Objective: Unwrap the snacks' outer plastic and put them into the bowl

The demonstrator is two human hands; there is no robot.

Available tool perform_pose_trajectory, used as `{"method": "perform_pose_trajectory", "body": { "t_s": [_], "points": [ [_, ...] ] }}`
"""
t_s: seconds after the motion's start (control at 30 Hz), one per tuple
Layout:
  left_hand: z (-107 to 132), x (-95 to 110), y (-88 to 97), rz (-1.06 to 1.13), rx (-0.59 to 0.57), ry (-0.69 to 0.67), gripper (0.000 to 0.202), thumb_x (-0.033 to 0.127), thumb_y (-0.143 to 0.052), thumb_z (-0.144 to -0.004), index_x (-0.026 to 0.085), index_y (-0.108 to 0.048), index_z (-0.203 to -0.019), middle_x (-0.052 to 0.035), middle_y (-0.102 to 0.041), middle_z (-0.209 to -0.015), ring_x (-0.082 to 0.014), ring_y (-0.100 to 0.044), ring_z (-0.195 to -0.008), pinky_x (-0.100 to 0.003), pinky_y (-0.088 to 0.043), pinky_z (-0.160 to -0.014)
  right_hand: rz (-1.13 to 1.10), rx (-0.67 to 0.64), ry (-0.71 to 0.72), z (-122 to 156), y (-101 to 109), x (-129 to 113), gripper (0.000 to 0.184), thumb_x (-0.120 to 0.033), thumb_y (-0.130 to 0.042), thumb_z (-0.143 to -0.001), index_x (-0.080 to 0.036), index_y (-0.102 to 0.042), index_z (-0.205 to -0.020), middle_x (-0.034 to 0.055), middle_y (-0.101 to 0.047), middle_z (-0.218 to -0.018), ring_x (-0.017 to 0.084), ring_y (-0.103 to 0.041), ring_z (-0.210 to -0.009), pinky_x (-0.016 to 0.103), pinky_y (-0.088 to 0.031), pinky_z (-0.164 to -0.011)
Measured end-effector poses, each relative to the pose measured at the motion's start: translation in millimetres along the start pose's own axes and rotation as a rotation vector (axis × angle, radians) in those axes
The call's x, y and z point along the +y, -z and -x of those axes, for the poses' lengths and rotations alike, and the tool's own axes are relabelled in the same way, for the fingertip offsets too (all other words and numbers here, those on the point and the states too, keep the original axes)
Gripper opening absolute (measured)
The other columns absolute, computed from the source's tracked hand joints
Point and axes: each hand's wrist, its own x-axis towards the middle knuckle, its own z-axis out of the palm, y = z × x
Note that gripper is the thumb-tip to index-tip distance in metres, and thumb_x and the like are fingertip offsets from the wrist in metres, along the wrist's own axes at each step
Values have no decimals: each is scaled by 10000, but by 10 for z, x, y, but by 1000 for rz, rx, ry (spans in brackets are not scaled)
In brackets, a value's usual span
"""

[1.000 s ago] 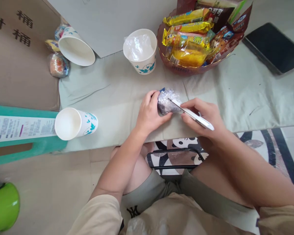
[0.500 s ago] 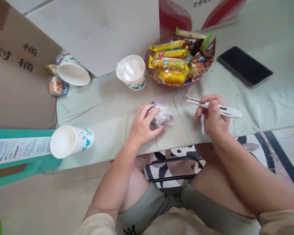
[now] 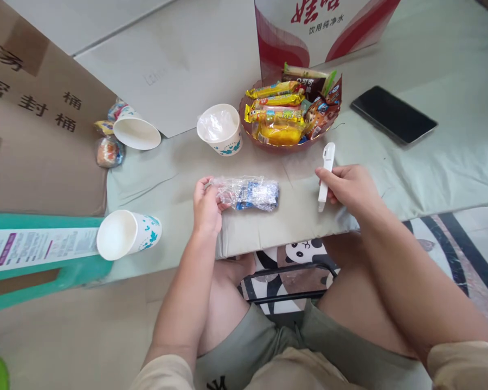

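A snack in a clear crinkled wrapper with blue print (image 3: 250,193) lies stretched out on the pale green cloth of the table (image 3: 179,179). My left hand (image 3: 206,206) pinches the wrapper's left end. My right hand (image 3: 347,187) is closed round a white utility knife (image 3: 326,170), held nearly upright to the right of the snack and apart from it.
A brown bowl of wrapped snacks (image 3: 287,116) stands behind. A paper cup lined with plastic (image 3: 220,129) is left of it. One paper cup (image 3: 136,132) lies tipped at the back left, another (image 3: 126,238) near the front left. A black phone (image 3: 392,115) lies at right.
The wrapper was bunched under my left hand with the knife at it; now it is pulled out lengthwise. My right hand has drawn the knife away to the right and turned it upright.
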Motion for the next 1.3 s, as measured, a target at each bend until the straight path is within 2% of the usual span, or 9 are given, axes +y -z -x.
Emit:
{"method": "perform_pose_trajectory", "body": {
  "t_s": [0.1, 0.23, 0.33, 0.43, 0.6, 0.93, 1.03, 1.13, 1.3],
  "points": [
    [-37, 7, 104, -46, 42, -89, 289, 179, -602, -633, 229, -577, -917, 43, -619, -757, -78, -542, -501, -174, -385, -392, 125, 197, 81, -69, 29, 60, 279, -468, -741, -817, -210, -687, -724, -1, -579, -474, 181, -541, -440, 324, -406, -478],
    [-82, -34, 237, -13, 83, -158, 211, 410, -597, -798, 203, -563, -785, -3, -605, -750, -94, -560, -580, -181, -427, -455, 76, 478, 489, -28, -137, 134, 235, -294, -704, -815, -240, -689, -1044, -9, -654, -662, 185, -592, -581, 351, -496, -618],
    [-70, -76, 269, -1, -27, -234, 521, 732, -588, -801, 215, -598, -857, -51, -669, -895, -137, -643, -723, -215, -497, -537, 82, 285, 805, 115, -423, 62, 280, -263, -634, -847, -238, -661, -1125, 52, -727, -894, 216, -676, -762, 370, -547, -696],
    [-31, -112, 237, -117, -154, -408, 612, 731, -797, -633, 229, -643, -947, -45, -691, -952, -169, -681, -850, -244, -548, -660, 179, 113, 964, 201, -710, -58, 402, -214, -573, -852, -203, -630, -1249, 144, -701, -1261, 298, -667, -1148, 454, -557, -929],
    [-37, -106, 218, -184, -83, -407, 368, 543, -793, -747, 210, -643, -796, 11, -616, -688, -114, -586, -593, -212, -475, -506, 272, 36, 907, 148, -875, -123, 389, -172, -537, -858, -206, -685, -1216, 111, -728, -990, 289, -683, -947, 461, -552, -871],
    [-229, -74, 560, -223, 78, -331, 196, 298, -674, -838, 181, -649, -683, 67, -437, -490, -68, -377, -401, -192, -296, -376, 111, 127, 893, 77, -436, 69, 149, -115, -590, -715, -259, -585, -754, 42, -685, -871, 256, -667, -863, 450, -533, -822],
    [-318, -107, 632, -319, 121, -392, 194, 306, -653, -869, 176, -690, -729, 39, -518, -550, -96, -493, -500, -203, -407, -482, 136, 246, 824, 1, -385, 119, 145, -113, -568, -714, -258, -566, -723, 55, -698, -889, 273, -676, -883, 488, -533, -858],
    [-369, -112, 644, -381, 62, -544, 190, 366, -718, -844, 194, -740, -919, -25, -700, -862, -156, -669, -850, -250, -544, -782, 46, 330, 787, -7, -400, 90, 225, -99, -490, -706, -252, -616, -812, 64, -740, -1005, 276, -694, -1003, 504, -521, -948],
    [-314, -65, 606, -580, -59, -740, 167, 360, -702, -846, 198, -742, -848, -71, -704, -1043, -214, -665, -1085, -369, -512, -1047, 112, 156, 824, 52, -496, -17, 401, -224, -602, -794, -235, -650, -1193, 98, -754, -1120, 298, -688, -1059, 492, -525, -964]
  ]
}}
